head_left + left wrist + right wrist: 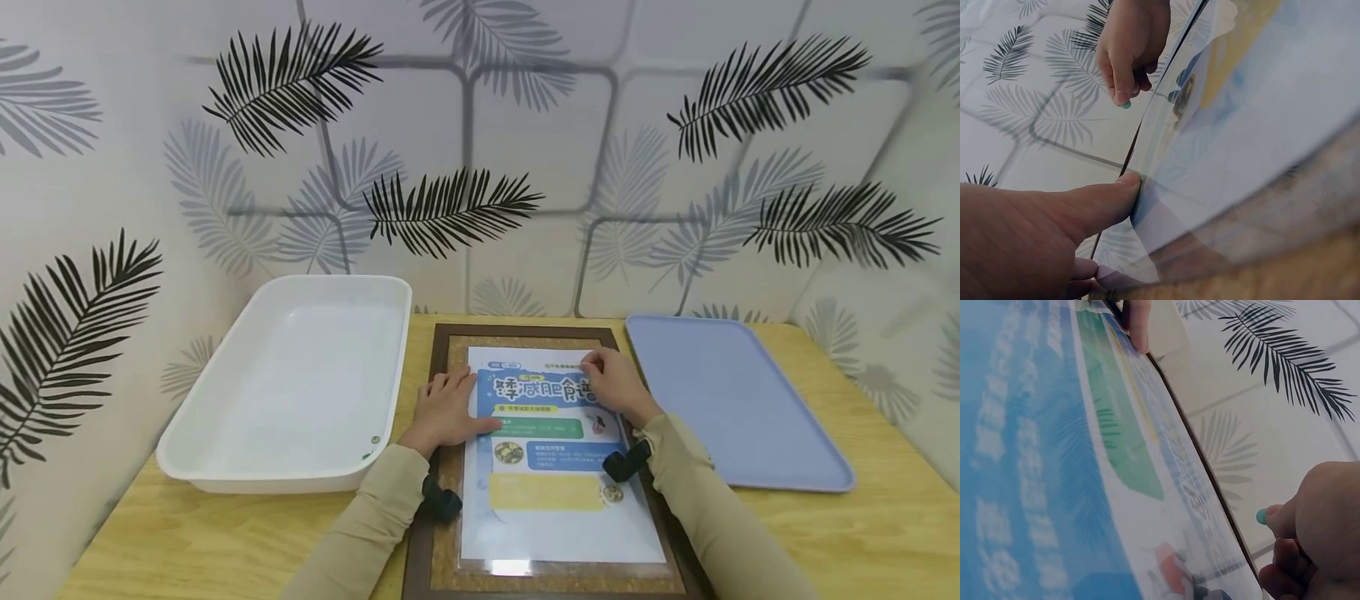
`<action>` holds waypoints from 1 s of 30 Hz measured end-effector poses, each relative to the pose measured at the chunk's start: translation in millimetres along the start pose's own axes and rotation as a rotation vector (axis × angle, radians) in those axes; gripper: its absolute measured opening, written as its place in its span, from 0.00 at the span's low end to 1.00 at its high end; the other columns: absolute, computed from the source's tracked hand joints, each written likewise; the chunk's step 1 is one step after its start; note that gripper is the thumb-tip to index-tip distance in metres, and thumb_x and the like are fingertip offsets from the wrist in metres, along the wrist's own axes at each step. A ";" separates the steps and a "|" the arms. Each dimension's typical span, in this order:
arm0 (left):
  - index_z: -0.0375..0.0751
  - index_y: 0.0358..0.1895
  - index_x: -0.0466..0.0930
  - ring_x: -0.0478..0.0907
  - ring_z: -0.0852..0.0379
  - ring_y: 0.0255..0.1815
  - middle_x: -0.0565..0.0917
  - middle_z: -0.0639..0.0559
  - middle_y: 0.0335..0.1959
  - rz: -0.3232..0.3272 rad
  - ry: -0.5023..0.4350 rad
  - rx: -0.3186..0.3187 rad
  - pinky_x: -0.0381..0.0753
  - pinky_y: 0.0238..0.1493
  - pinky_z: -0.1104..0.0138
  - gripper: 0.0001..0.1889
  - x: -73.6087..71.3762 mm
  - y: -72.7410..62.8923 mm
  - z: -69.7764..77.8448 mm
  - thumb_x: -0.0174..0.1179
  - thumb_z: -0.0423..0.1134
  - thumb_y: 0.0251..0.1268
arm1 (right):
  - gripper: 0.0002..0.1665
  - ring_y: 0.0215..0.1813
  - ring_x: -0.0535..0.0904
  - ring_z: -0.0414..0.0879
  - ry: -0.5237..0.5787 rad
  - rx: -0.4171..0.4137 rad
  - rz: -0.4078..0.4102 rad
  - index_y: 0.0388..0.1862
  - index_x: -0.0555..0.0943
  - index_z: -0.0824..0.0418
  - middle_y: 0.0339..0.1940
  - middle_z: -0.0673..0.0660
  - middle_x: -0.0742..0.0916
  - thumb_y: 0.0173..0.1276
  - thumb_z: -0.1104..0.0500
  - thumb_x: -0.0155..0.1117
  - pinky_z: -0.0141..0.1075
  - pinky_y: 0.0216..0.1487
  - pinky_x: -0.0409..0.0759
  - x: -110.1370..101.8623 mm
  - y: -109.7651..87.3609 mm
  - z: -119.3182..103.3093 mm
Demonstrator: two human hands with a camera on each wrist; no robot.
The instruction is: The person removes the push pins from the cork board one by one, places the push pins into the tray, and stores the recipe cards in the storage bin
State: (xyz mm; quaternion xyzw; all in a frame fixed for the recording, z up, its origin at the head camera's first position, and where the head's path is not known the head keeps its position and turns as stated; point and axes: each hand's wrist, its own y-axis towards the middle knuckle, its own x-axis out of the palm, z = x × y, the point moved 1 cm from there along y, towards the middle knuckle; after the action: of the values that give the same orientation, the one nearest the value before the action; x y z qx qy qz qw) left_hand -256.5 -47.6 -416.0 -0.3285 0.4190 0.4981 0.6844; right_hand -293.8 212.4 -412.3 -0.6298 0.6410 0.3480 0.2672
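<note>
A printed sheet in a glossy clear sleeve [562,533] lies on a brown-framed cork board [558,582]. My left hand [444,410] rests on its upper left edge, fingers spread and thumb over the print. At the upper right corner, my right hand [618,385] has its fingers curled in, with the thumb against the forefinger. Between those tips shows a small teal pin head [1262,516], which also appears in the left wrist view as a green dot [1126,105]. The pin's point is hidden by the fingers.
To the left stands a deep white tray [285,478] with a few small green bits [367,456] in its near right corner. A flat blue tray [738,400] lies to the right, close beside the board. Behind the wooden table [195,542] rises a leaf-patterned wall [525,150].
</note>
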 end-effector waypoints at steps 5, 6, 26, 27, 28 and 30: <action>0.38 0.72 0.61 0.56 0.41 0.72 0.59 0.43 0.75 -0.012 0.003 -0.002 0.52 0.69 0.45 0.45 2.7 -3.0 0.3 0.65 0.59 0.56 | 0.13 0.41 0.76 0.53 0.019 0.100 0.001 0.47 0.76 0.70 0.42 0.65 0.81 0.74 0.61 0.48 0.40 0.41 0.73 -2.8 -4.3 10.4; 0.38 0.72 0.61 0.56 0.41 0.72 0.59 0.43 0.75 -0.014 0.003 -0.002 0.52 0.69 0.45 0.45 3.1 -3.5 0.3 0.65 0.59 0.56 | 0.14 0.41 0.76 0.53 0.018 0.122 0.002 0.47 0.76 0.70 0.43 0.65 0.81 0.74 0.61 0.48 0.40 0.41 0.73 -3.7 -5.2 12.7; 0.39 0.72 0.61 0.56 0.41 0.71 0.58 0.44 0.76 -0.002 0.000 0.010 0.52 0.69 0.44 0.44 1.0 -2.9 0.3 0.64 0.60 0.56 | 0.18 0.20 0.65 0.44 0.036 0.188 0.052 0.29 0.76 0.70 0.21 0.60 0.79 0.72 0.60 0.45 0.36 0.24 0.65 -50.6 -23.5 59.0; 0.39 0.72 0.61 0.56 0.41 0.71 0.58 0.44 0.76 -0.003 0.002 0.010 0.52 0.69 0.44 0.44 1.0 -2.4 0.0 0.64 0.60 0.57 | 0.19 0.21 0.68 0.45 0.034 0.200 0.047 0.34 0.78 0.72 0.27 0.65 0.82 0.73 0.59 0.44 0.36 0.25 0.67 -51.9 -24.4 61.1; 0.39 0.72 0.61 0.55 0.41 0.72 0.58 0.44 0.76 -0.003 0.003 0.010 0.52 0.69 0.44 0.44 1.1 -1.8 -0.2 0.64 0.60 0.57 | 0.21 0.23 0.70 0.46 0.031 0.212 0.037 0.39 0.79 0.74 0.33 0.69 0.83 0.73 0.58 0.44 0.37 0.26 0.68 -53.0 -25.3 63.2; 0.40 0.73 0.61 0.55 0.41 0.72 0.57 0.45 0.76 -0.005 0.004 0.008 0.52 0.69 0.45 0.45 1.5 -0.8 -0.6 0.64 0.61 0.57 | 0.23 0.30 0.75 0.49 0.025 0.230 0.027 0.52 0.78 0.75 0.50 0.73 0.82 0.73 0.58 0.44 0.36 0.29 0.71 -54.8 -27.2 66.9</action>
State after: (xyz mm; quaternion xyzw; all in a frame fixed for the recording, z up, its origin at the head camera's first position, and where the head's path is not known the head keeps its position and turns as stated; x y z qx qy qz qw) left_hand -255.6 -47.7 -417.6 -0.3277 0.4216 0.4940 0.6862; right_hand -269.6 299.8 -413.6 -0.5904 0.6885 0.2680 0.3249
